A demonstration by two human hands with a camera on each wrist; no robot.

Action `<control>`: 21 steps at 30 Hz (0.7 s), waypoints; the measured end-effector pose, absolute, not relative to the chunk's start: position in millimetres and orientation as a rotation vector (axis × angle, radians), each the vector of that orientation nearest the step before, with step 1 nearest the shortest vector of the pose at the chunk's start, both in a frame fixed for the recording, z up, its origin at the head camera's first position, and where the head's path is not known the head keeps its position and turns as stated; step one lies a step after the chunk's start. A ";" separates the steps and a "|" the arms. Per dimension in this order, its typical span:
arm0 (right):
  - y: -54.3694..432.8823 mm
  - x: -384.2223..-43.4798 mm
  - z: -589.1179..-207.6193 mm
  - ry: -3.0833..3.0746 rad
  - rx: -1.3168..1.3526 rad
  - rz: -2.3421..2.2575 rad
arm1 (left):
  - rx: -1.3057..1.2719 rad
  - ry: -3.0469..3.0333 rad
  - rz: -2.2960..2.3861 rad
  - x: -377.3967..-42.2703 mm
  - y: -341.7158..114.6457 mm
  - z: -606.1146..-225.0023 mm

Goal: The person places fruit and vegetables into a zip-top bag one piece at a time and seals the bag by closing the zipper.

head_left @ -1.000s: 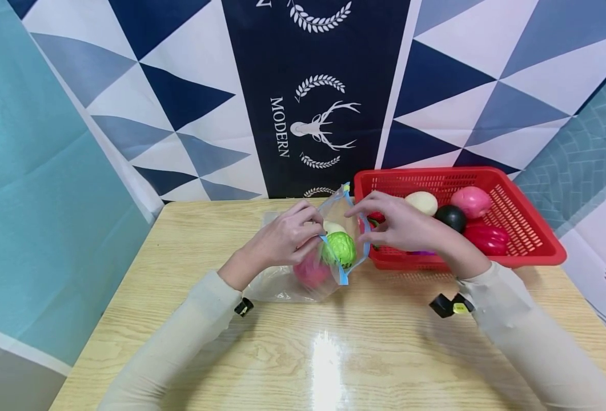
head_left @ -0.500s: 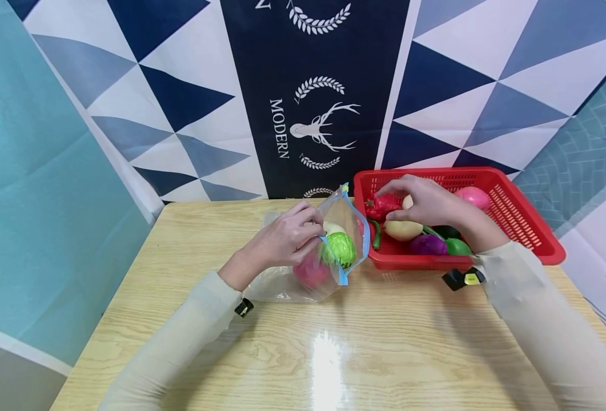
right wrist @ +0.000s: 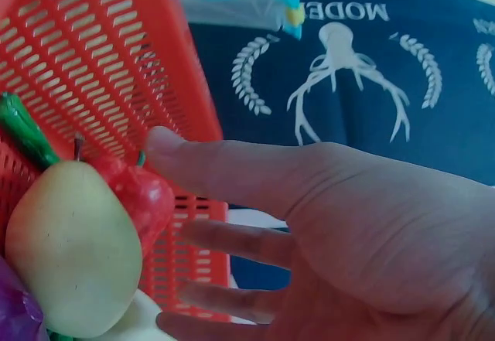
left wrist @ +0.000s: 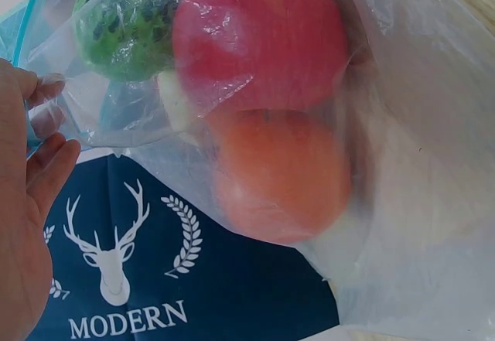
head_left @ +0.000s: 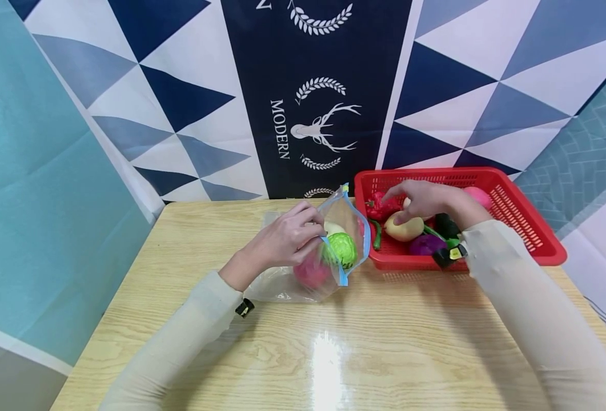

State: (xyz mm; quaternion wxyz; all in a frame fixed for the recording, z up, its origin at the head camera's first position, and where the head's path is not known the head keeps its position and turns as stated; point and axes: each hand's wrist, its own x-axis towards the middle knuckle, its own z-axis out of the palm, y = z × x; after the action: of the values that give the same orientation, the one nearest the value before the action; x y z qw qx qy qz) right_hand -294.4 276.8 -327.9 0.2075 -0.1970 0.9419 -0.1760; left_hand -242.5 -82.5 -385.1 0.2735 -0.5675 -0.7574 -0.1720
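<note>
My left hand (head_left: 293, 234) pinches the blue-edged rim of a clear zip bag (head_left: 282, 290) and holds its mouth apart. Inside the bag are a green cabbage-like ball (head_left: 341, 249), a pinkish-red round piece (left wrist: 263, 39) and an orange round piece (left wrist: 282, 175). My right hand (head_left: 426, 200) is over the red basket (head_left: 544, 248), thumb and fingers spread, nothing between them. Its thumb overlaps a pale yellow pear (head_left: 404, 229) in the head view. Beside the pear lies a wrinkled red pepper (right wrist: 147, 202), close to the thumb tip in the right wrist view.
Also in the basket are a purple vegetable (head_left: 427, 245), a thin green chili (head_left: 376, 235), a black round piece (head_left: 444, 224) and a pink piece (head_left: 478, 197). The basket stands at the back right of the wooden table (head_left: 261, 354), against a patterned backdrop (head_left: 323, 63).
My right hand has left the bag's mouth and moved right over the basket, then lowered slightly near the pear. My left hand stays at the bag's rim.
</note>
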 end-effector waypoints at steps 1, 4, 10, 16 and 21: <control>278.2 -295.9 -328.8 2.595 -0.539 -0.486 | -1.526 -2.037 -0.463 -242.6 -82.5 -385.2; 281.2 -299.4 -331.4 2.525 -0.540 -0.488 | -1.525 -2.038 -0.465 -242.6 -82.4 -385.6; 285.5 -304.8 -340.0 2.485 -0.556 -0.517 | -1.526 -2.036 -0.475 -242.8 -82.0 -385.6; 288.4 -308.6 -346.1 2.471 -0.526 -0.516 | -1.530 -2.039 -0.475 -242.9 -81.3 -385.3; 288.9 -310.2 -349.0 2.445 -0.501 -0.484 | -1.521 -2.042 -0.464 -242.0 -81.4 -384.2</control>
State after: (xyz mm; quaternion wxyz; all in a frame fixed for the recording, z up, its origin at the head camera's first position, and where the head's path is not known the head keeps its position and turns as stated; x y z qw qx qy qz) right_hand -310.2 288.9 -349.0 0.2953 -0.1883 0.9188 -0.1819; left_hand -242.0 -81.4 -384.2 0.2732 -0.5652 -0.7591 -0.1723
